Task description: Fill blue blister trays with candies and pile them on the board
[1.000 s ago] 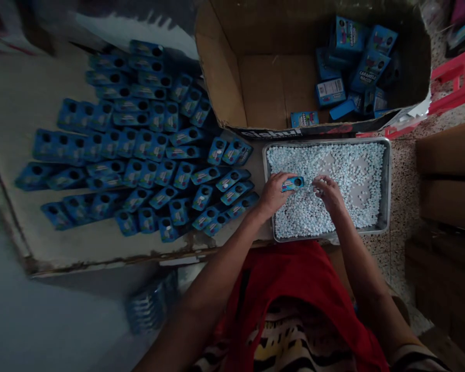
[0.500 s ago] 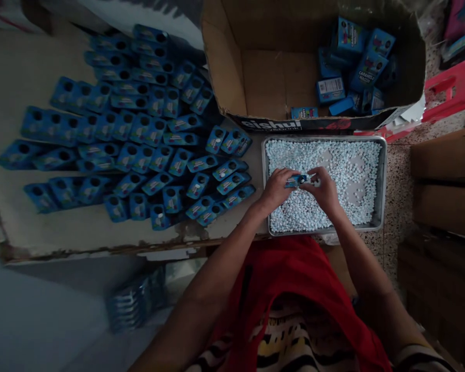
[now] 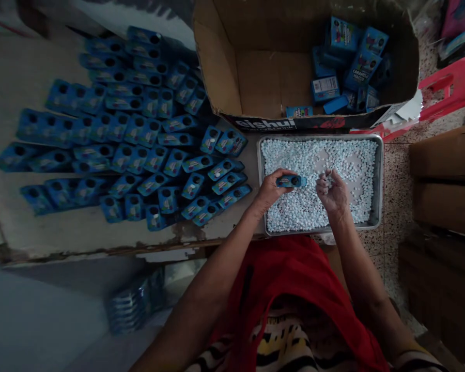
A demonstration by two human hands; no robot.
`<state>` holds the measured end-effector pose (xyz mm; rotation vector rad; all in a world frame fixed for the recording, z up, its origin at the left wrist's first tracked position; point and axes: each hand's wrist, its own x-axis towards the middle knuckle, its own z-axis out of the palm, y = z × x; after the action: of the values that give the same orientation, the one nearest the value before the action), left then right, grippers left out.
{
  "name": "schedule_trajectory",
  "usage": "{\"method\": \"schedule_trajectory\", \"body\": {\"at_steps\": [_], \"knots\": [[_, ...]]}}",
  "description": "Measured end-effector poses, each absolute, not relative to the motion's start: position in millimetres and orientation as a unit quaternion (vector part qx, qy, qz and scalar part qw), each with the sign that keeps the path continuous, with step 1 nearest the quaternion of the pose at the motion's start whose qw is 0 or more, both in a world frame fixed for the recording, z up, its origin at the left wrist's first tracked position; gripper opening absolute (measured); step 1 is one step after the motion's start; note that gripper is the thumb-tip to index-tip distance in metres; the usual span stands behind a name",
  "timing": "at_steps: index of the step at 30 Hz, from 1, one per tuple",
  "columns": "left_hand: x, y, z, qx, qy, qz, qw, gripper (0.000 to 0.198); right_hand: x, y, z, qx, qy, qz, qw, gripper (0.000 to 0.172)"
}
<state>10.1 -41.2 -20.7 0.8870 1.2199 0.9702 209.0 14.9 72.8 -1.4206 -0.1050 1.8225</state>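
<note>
Left hand (image 3: 276,189) grips blue box (image 3: 290,181), right hand (image 3: 333,193) cups pellets (image 3: 328,180) — another box (image 3: 359,74), in carton (image 3: 258,82), reads "CARAMELO".

The view's top edge crops the cardboard carton (image 3: 219,57); print on the held box (image 3: 290,181) (tiny, dim) is unreadable.

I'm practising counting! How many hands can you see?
2: the left hand, holding a blue box over the metal tray, and the right hand, also over the tray.
</note>
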Motion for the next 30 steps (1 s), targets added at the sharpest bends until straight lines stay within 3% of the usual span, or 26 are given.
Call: {"method": "schedule_trajectory", "body": {"at_steps": [5,10,17,22,26,30], "knots": [[13.2,-36.0,-14.0,0.483,0.561,0.368,0.564,0.046,168.3,7.6,78.6,-0.544,-0.195,0.676,0.458,0.021],[18.1,-34.6,-6.7,0.529,0.574,0.344,0.522,0.043,144.9,-3.3,68.2,-0.611,-0.371,0.575,0.398,0.029],[21.3,-34.7,-12.0,0.524,0.610,0.320,0.501,0.047,177.1,15.4,29.6,-0.606,-0.240,0.602,0.462,0.023],[15.3,-35.5,-13.6,0.453,0.591,0.407,0.529,0.041,221.5,15.6,36.7,-0.732,-0.368,0.499,0.281,0.031],[-15.1,-49.8,18.6,0.387,0.571,0.447,0.569,0.038,245.0,8.9,67.4,-0.734,-0.553,0.371,0.137,0.041],[-105.9,-100.6,61.5,0.285,0.714,0.480,0.423,0.042,235.8,40.0,108.3,-0.707,-0.593,0.362,0.127,0.052]]}}
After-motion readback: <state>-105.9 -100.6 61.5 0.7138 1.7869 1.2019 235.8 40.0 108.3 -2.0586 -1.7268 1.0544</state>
